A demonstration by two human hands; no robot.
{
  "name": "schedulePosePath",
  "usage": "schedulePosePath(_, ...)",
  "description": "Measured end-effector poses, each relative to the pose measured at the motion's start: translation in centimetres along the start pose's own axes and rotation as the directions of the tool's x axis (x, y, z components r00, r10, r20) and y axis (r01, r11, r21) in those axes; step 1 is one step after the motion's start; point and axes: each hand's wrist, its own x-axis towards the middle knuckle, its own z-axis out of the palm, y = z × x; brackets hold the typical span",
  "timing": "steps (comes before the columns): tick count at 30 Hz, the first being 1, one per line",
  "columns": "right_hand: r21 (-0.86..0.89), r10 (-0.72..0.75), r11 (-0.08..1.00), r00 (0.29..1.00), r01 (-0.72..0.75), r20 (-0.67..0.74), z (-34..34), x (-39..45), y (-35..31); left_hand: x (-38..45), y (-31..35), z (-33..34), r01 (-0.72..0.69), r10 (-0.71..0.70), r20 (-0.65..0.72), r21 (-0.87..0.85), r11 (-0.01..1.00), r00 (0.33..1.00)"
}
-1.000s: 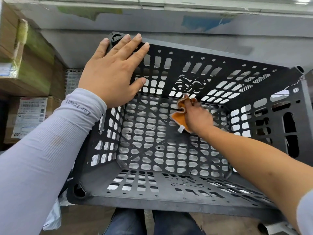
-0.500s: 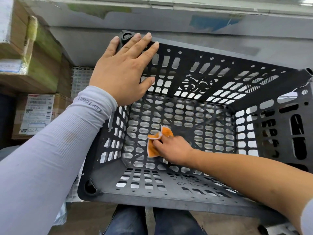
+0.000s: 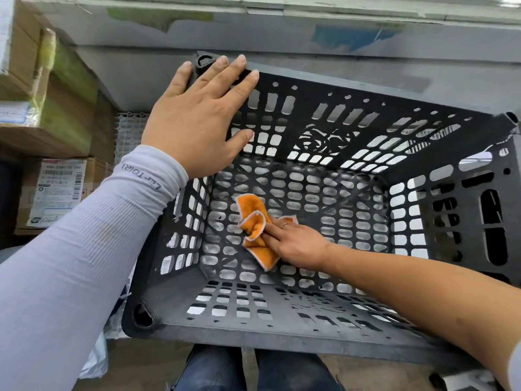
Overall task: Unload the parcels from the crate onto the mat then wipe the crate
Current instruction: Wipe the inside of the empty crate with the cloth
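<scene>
Left hand (image 3: 194, 122) flat (right hand (image 3: 298, 244) lower)

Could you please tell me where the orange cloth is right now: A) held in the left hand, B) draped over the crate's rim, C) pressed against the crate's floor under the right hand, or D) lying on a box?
C: the right hand presses the cloth against the perforated floor of the crate, while the left hand rests flat on the far corner.

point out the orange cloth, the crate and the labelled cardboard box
orange cloth (image 3: 255, 235): head view, on its bunched middle fold.
crate (image 3: 282, 338): head view, on the near rim.
labelled cardboard box (image 3: 57, 193): head view, on its white shipping label.
</scene>
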Motion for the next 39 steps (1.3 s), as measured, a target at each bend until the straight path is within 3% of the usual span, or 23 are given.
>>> schedulePosePath(5,-0.01,0.195,0.981,0.98,-0.196,-0.026,-1.6,-3.0,4.5,0.0,-0.1,0.1,0.002,-0.002,-0.005,0.004,1.0,1.0)
schedulePosePath(11,-0.178,0.437,0.888,0.899,-0.423,0.044,-3.2,-7.5,10.0,0.0,0.0,0.1,0.004,-0.004,-0.009,0.003,1.0,1.0)
schedulePosePath(15,-0.243,0.612,0.77,0.79,-0.59,0.024,-3.0,-8.8,11.7,0.0,-0.1,0.1,0.003,-0.003,-0.013,0.005,1.0,1.0)
schedulePosePath(20,-0.371,0.713,0.654,0.701,-0.66,0.01,-3.6,-8.1,11.2,0.0,-0.1,0.1,0.003,-0.003,-0.016,-0.005,1.0,1.0)
schedulePosePath(22,-0.307,0.731,0.653,0.682,-0.693,0.014,-3.7,-7.3,11.1,0.0,-0.1,0.2,0.003,-0.003,-0.017,-0.011,1.0,1.0)
schedulePosePath(26,0.051,0.705,0.703,0.704,-0.71,0.08,-1.9,-5.9,9.7,0.0,-0.1,0.1,0.007,-0.007,-0.013,-0.022,1.0,1.0)
schedulePosePath(29,0.182,0.708,0.683,0.702,-0.708,0.074,-1.0,-5.3,9.2,-0.1,0.0,0.2,0.002,-0.003,-0.013,-0.013,1.0,1.0)
schedulePosePath(36,0.188,0.744,0.65,0.667,-0.737,0.042,-1.5,-3.8,6.5,0.0,-0.1,0.2,0.001,-0.001,-0.019,-0.008,1.0,1.0)
schedulePosePath(39,0.139,0.687,0.72,0.727,-0.68,0.001,-1.7,-3.7,5.5,0.0,0.0,0.1,0.003,-0.003,-0.023,-0.006,1.0,1.0)
